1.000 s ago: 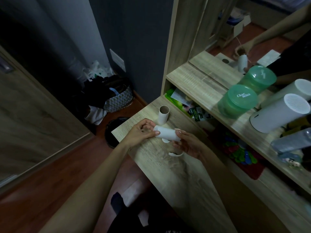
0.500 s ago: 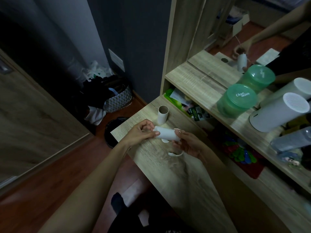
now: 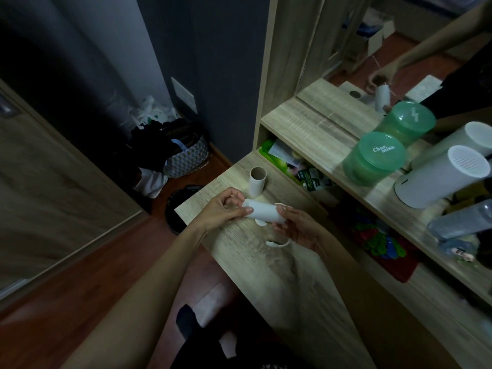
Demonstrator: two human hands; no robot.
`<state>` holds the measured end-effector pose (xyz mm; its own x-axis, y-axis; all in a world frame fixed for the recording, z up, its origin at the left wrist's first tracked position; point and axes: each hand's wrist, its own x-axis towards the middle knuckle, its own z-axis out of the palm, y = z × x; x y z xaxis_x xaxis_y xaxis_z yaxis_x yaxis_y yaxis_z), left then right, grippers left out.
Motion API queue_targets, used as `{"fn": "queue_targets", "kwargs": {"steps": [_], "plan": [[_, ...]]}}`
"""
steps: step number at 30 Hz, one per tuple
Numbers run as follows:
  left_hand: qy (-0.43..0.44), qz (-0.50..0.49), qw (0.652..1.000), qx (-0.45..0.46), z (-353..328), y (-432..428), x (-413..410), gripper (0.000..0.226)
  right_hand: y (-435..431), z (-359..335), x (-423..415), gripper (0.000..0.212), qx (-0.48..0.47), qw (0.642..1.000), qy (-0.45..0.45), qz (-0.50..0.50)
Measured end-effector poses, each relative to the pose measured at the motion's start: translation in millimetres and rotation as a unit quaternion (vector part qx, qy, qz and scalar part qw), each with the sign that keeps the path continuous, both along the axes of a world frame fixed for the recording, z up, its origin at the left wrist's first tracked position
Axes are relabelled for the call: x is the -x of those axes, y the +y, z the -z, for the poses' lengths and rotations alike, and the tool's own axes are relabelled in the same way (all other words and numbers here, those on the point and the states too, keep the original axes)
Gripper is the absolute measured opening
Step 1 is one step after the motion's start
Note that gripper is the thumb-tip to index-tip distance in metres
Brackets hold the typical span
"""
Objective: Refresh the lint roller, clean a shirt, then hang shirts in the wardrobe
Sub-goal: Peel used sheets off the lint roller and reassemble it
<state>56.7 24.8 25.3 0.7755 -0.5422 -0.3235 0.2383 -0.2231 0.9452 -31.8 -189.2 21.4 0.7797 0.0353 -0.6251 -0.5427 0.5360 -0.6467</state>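
A white lint roller refill (image 3: 265, 212) lies level between my two hands above the wooden desk (image 3: 279, 275). My left hand (image 3: 222, 209) pinches its left end with thumb and fingers. My right hand (image 3: 296, 227) holds its right end, fingers curled round it. The white roller handle (image 3: 278, 244) shows below the refill, partly hidden by my right hand. An empty cardboard core (image 3: 257, 181) stands upright on the desk just behind the refill.
On the shelf (image 3: 314, 129) at the right stand a green lidded jar (image 3: 374, 158) and a white cylinder (image 3: 443, 177) in front of a mirror. A patterned basket of clothes (image 3: 183, 155) and a dark bin (image 3: 181, 206) sit on the floor at the left.
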Motion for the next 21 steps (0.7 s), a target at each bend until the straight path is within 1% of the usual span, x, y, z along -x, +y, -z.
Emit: {"fn": "queue_targets", "kwargs": {"steps": [3, 6, 11, 18, 21], "plan": [[0.002, 0.010, 1.000, -0.004, -2.1, -0.5, -0.1, 0.024, 0.1, 1.6, 0.2, 0.024, 0.007, 1.000, 0.000, -0.001], [0.009, 0.023, 1.000, -0.008, -3.8, 0.9, -0.9, 0.025, 1.3, 1.1, 0.5, 0.020, 0.005, 1.000, -0.001, 0.004], [-0.027, 0.067, 0.996, -0.043, -1.7, 4.3, -2.8, 0.032, 0.1, 2.1, 3.3, 0.020, 0.016, 1.000, -0.002, -0.008], [-0.015, 0.054, 0.998, -0.038, 1.9, 3.7, -0.8, 0.032, -2.1, 4.5, 3.2, 0.032, 0.017, 1.000, -0.001, -0.023], [-0.013, 0.054, 0.998, -0.037, 0.2, 2.1, -1.3, 0.031, -2.6, 5.0, 2.4, 0.030, 0.014, 1.000, 0.000, -0.020]]}}
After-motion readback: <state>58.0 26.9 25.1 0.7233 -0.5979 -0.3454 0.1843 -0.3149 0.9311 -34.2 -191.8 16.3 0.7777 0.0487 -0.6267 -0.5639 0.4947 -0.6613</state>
